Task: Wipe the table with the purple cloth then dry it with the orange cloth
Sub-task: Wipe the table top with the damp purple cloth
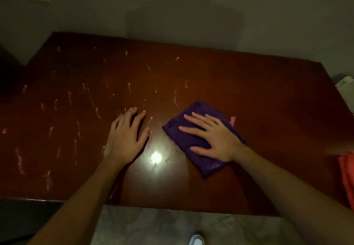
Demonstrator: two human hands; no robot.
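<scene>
Pressing flat with straight fingers, the right hand [212, 139] lay on the folded purple cloth [203, 139] right of centre on the streaked worktop [249, 91], the left hand [126, 137] rested open beside it, and the orange cloth [347, 177] sat at the right edge.

Dim, soft-focus view, bright glare spot on the glossy table [249, 83], corners darkened, edges bowed
</scene>
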